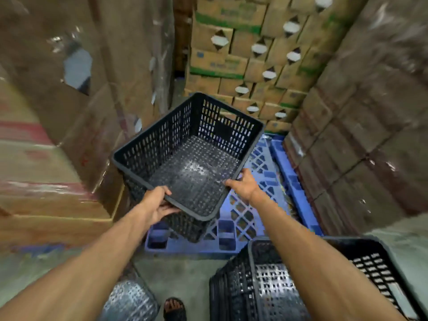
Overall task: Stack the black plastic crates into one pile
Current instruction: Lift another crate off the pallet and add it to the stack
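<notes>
A black perforated plastic crate (185, 144) sits in the middle of the view, tilted, over a blue plastic pallet (261, 205). My left hand (157, 202) grips the crate's near rim, fingers curled under it. My right hand (243, 184) holds the same rim at the crate's right near corner. A pile of nested black crates (259, 281) stands at the bottom right, partly hidden by my right forearm. The corner of another perforated crate (129, 300) shows at the bottom left.
Wrapped cardboard stacks (58, 112) rise on the left and on the right (370, 123). Printed cartons (243, 54) are piled at the back. The grey concrete floor (176, 272) lies between pallet and pile. A sandalled foot (173, 308) is at the bottom.
</notes>
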`<state>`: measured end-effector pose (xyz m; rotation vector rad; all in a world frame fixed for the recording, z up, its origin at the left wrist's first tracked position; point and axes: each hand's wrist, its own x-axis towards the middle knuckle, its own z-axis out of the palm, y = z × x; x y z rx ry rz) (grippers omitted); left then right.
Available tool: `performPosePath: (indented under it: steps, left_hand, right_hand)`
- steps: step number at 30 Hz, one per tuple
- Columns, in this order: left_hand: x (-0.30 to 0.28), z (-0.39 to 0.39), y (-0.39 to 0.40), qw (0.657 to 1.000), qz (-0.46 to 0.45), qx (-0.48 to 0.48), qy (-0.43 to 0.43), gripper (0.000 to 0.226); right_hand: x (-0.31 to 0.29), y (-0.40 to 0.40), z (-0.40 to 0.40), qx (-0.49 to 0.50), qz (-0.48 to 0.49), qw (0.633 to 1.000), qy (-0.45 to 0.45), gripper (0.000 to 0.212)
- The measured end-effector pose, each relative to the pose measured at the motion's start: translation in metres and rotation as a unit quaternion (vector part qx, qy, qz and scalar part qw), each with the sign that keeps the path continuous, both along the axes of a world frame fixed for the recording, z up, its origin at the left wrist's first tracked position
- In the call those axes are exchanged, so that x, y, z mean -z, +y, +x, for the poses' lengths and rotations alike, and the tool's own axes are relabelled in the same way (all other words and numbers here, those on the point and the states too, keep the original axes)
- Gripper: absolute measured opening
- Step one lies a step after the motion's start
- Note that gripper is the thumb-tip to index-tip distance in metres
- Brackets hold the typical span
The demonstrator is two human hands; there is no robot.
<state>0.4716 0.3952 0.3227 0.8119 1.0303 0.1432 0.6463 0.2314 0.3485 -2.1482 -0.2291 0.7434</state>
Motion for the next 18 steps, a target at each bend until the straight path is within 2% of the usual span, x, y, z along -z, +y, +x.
performPosePath:
  steps: [2, 5, 8, 10, 13, 16, 18]
  left_hand:
    - [-0.046, -0.018, -0.019, 0.999, 0.033, 0.024, -0.021, 0.015]
    - [-0.106, -0.040, -0.047, 0.994, 0.083, 0.047, -0.047, 0.016]
    - [-0.158, -0.058, -0.074, 0.987, 0.134, 0.064, -0.063, 0.009]
    - [-0.188, -0.064, -0.093, 0.981, 0.165, 0.087, -0.060, 0.012]
    - [-0.228, -0.065, -0.126, 0.969, 0.197, 0.131, -0.063, 0.020]
    - [-0.258, -0.064, -0.165, 0.961, 0.215, 0.163, -0.056, 0.007]
    - [-0.270, -0.063, -0.196, 0.956, 0.226, 0.184, -0.046, 0.006]
  right_hand:
    - [-0.044, -0.028, -0.012, 0.045, 0.060, 0.997, 0.007, 0.061]
    - [-0.098, -0.073, -0.027, 0.095, 0.089, 0.991, -0.027, 0.058]
    - [-0.138, -0.116, -0.037, 0.177, 0.147, 0.973, -0.015, 0.039]
    - [-0.158, -0.145, -0.044, 0.231, 0.162, 0.959, -0.008, 0.038]
    - [-0.180, -0.197, -0.047, 0.271, 0.134, 0.950, -0.079, 0.054]
    - [-0.196, -0.254, -0.049, 0.263, 0.114, 0.948, -0.135, 0.051]
    - [-0.205, -0.293, -0.054, 0.246, 0.097, 0.952, -0.154, 0.049]
